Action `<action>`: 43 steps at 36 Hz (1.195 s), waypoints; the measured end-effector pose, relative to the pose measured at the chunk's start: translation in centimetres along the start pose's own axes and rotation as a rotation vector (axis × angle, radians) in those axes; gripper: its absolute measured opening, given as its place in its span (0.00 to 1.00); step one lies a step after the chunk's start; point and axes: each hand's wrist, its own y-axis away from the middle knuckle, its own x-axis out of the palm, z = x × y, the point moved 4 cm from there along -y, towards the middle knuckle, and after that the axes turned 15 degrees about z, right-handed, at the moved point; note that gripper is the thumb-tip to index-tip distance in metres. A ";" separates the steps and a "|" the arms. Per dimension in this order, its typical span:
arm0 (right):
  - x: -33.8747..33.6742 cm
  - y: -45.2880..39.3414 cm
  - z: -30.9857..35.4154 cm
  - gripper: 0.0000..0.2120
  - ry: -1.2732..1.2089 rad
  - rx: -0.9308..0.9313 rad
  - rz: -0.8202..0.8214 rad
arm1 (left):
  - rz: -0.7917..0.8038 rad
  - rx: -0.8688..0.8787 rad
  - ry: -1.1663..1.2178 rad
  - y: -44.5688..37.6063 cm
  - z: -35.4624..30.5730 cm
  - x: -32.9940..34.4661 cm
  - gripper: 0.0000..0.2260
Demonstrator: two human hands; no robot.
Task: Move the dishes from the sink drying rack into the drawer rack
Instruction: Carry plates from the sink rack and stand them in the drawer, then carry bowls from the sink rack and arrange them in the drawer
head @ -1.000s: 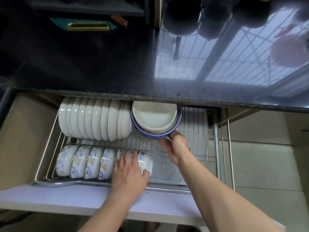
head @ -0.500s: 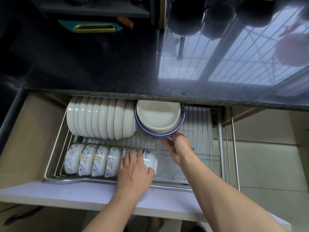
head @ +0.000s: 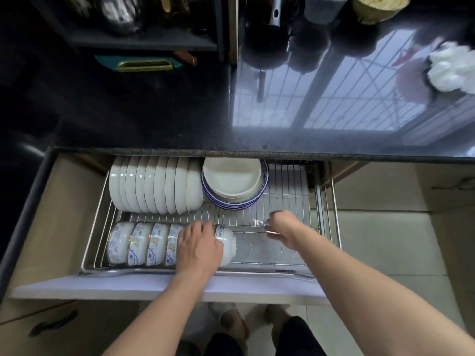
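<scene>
Both forearms reach down from the near edge into the open drawer, where the wire drawer rack [head: 288, 191] sits below the dark countertop [head: 154, 116]. The left hand [head: 199, 249] lies palm down over the right end of the near row of patterned bowls [head: 144, 244], which stand on edge side by side; its fingers are slightly spread and curve over the last bowl [head: 227, 241], with the thumb against that bowl's white side, so the hand holds it. The left forearm runs up from the lower middle of the view, tilted a little to the right. The right hand [head: 284, 227] hangs over the bare right part of the rack, wrist bent, knuckles up, fingers curled downward toward the wires; it is blurred, and I cannot tell whether the fingertips touch the wire or hold anything. The right forearm comes in from the lower right corner, crossing the drawer's white front edge [head: 102, 289]. In the far row, a line of white plates [head: 154, 185] stands upright on the left, and just right of them a stack of blue-rimmed dishes [head: 235, 183] leans against them, well apart from the right hand.
</scene>
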 end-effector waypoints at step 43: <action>-58.1 68.7 -29.7 0.08 -0.405 -0.477 -0.821 | 0.583 1.104 -0.088 42.0 -84.1 1.2 0.08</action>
